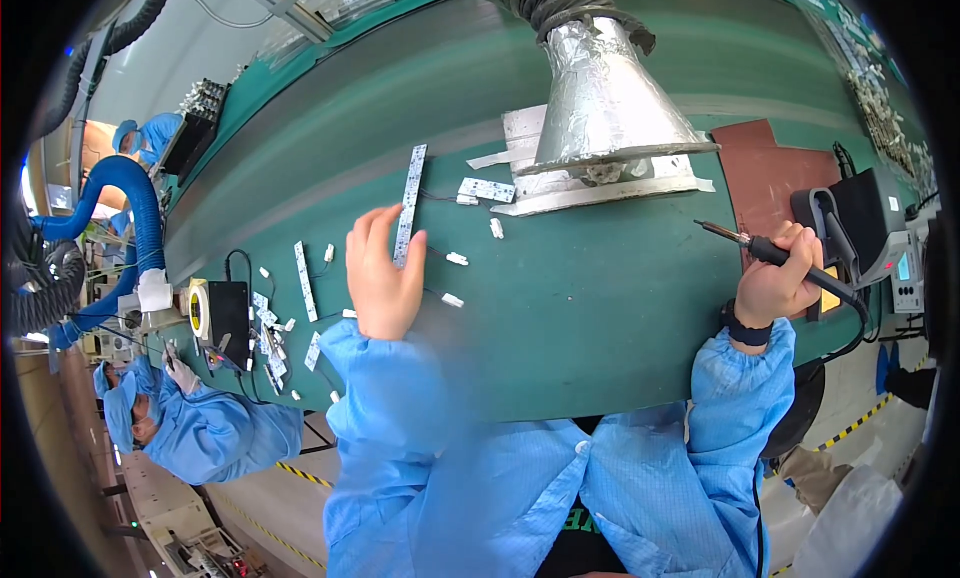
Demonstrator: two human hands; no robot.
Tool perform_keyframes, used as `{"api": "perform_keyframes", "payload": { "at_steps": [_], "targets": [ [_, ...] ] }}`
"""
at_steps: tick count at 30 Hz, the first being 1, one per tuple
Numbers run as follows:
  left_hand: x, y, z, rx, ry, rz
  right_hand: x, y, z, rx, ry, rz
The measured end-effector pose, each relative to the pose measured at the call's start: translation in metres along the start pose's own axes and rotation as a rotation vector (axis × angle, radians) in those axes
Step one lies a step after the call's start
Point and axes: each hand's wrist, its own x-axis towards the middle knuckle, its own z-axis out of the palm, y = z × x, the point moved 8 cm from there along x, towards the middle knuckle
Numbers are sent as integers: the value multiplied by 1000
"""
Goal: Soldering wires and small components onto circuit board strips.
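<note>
My right hand [775,286] is wrapped round the dark handle of a soldering iron [757,246], its bare tip pointing left over the green bench. On that wrist is a black strap [746,328]. My left hand [383,278] reaches over the bench with fingers stretched and thumb apart, beside a narrow white circuit strip [411,193]. The strip's lower end lies between fingers and thumb; whether they touch it I cannot tell. Thin wires with white connectors [457,259] lie right of the strip. A shorter circuit board [487,190] with a connector lies farther right.
A foil-covered fume hood [610,98] stands at the back. Right are a brown mat [770,178] and a soldering station [868,223]. More circuit strips [305,281] and a black box [228,323] lie left. A co-worker in blue [215,428] sits at far left, near a blue hose [140,193].
</note>
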Motion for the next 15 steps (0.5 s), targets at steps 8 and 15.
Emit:
{"api": "perform_keyframes", "payload": {
  "at_steps": [8,15],
  "targets": [
    [35,51,63,-66,-320,359,-1,6,3,29,-15,-9],
    [27,80,29,-132,-53,582,8,30,-39,-14,157,-25]
  ]
}}
